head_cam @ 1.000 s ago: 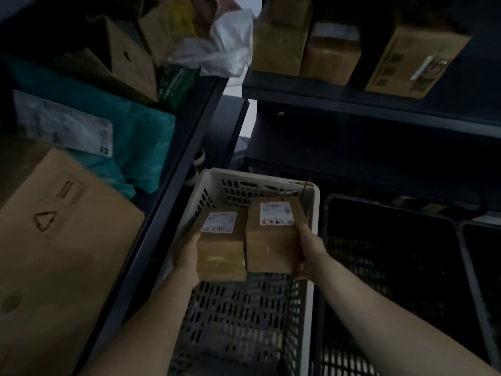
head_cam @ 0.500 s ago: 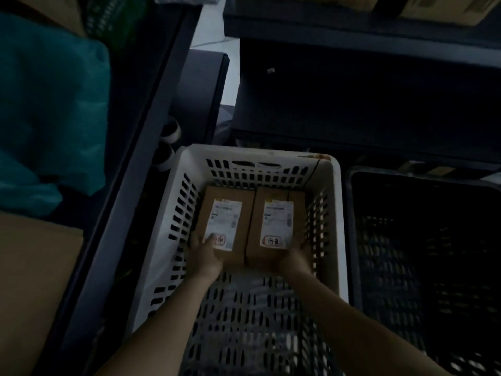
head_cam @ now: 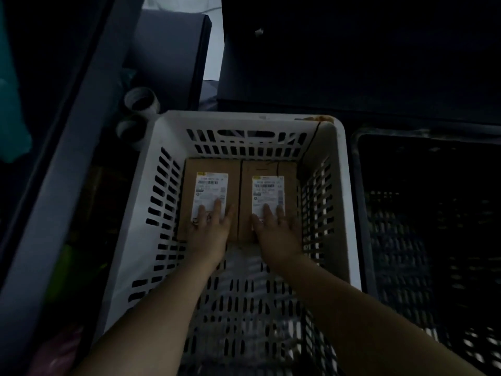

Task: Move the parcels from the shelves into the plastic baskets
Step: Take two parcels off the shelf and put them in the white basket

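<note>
A white slotted plastic basket (head_cam: pixel 244 119) filled the centre of the dim frame, seen from above, with a black slotted plastic basket (head_cam: pixel 406 240) just beside it on the right, the rims close together. A dark grey metal shelf upright (head_cam: pixel 62 172) ran diagonally down the left side, and a teal plastic bag (head_cam: pixel 10 104) showed at the upper left edge. Two brown cardboard parcels lay flat inside the white basket against its far wall, side by side and touching along their long edges: the left-hand parcel (head_cam: pixel 211 169) towards the basket's left wall, the right-hand parcel (head_cam: pixel 268 169) towards its right wall. The person's bare forearms reached in from the bottom of the frame. The left hand (head_cam: pixel 210 229) rested on the near end of the left-hand parcel, and the right hand (head_cam: pixel 276 230) on the near end of the right-hand parcel, each with fingers straight and slightly spread, lying flat on top rather than gripping. The fingertips overlapped the lower edges of the white printed shipping labels (head_cam: pixel 210 191) on the parcels' tops. Two pale round tubes (head_cam: pixel 142 101) stood outside the white basket's upper left corner.
</note>
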